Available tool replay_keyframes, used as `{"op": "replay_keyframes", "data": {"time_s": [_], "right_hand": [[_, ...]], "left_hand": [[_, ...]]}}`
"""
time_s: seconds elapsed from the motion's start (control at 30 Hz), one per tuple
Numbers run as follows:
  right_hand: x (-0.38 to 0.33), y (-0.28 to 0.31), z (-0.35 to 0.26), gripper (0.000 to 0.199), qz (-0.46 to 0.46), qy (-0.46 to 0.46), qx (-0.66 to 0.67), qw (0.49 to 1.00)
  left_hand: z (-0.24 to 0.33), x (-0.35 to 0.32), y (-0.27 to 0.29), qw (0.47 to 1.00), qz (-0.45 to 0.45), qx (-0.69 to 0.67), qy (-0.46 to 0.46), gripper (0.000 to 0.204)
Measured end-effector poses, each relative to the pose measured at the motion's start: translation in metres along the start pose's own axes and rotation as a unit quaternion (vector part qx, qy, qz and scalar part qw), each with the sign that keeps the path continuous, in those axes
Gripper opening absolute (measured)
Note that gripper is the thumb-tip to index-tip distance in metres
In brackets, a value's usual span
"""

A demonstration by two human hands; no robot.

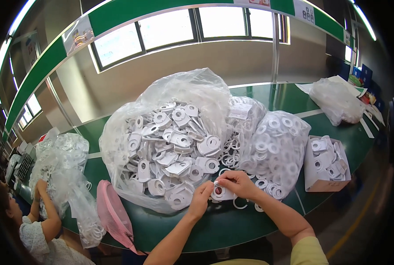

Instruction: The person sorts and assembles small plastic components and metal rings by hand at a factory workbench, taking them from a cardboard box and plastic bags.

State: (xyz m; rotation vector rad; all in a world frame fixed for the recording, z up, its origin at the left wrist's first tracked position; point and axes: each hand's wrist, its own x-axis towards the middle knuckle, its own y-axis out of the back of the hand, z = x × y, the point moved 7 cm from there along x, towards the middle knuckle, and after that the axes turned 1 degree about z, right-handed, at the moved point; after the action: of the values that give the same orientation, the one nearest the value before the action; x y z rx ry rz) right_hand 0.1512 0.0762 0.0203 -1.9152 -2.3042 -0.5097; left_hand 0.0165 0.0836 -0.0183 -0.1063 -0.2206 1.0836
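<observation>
My left hand (201,198) and my right hand (237,183) meet over the green table's (232,223) near edge. Together they pinch a small white plastic part with a round ring (219,192). Just behind them an open clear plastic bag (166,145) holds a big heap of the same white flat parts. To the right of the hands a second clear bag (278,152) is full of white rings. A few loose rings (240,204) lie on the table under my right wrist.
A cardboard box (327,170) with white parts stands at the right. A pink mesh bag (114,216) lies at the left front. A person (38,225) at the far left handles another clear bag (62,168). Another bag (336,99) lies at the back right.
</observation>
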Motion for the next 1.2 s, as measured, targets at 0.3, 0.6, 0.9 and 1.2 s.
{"op": "replay_keyframes", "data": {"time_s": [0.3,0.6,0.9,1.2], "right_hand": [[-0.001,0.003,-0.007,0.012,-0.041,0.076,-0.123,0.989],[-0.008,-0.007,-0.009,0.014,0.023,0.059,-0.208,0.976],[-0.007,-0.008,0.022,0.017,0.151,-0.053,0.135,0.978],[-0.014,0.004,0.022,0.039,0.185,-0.126,-0.013,0.975]], "left_hand": [[0.006,0.001,-0.011,0.973,-0.033,0.225,-0.044,0.023],[0.012,0.002,0.000,0.954,0.010,0.287,-0.085,0.027],[0.014,-0.006,-0.008,0.966,0.114,0.226,-0.055,0.041],[0.022,-0.011,-0.028,0.893,0.033,0.435,-0.110,0.062]]}}
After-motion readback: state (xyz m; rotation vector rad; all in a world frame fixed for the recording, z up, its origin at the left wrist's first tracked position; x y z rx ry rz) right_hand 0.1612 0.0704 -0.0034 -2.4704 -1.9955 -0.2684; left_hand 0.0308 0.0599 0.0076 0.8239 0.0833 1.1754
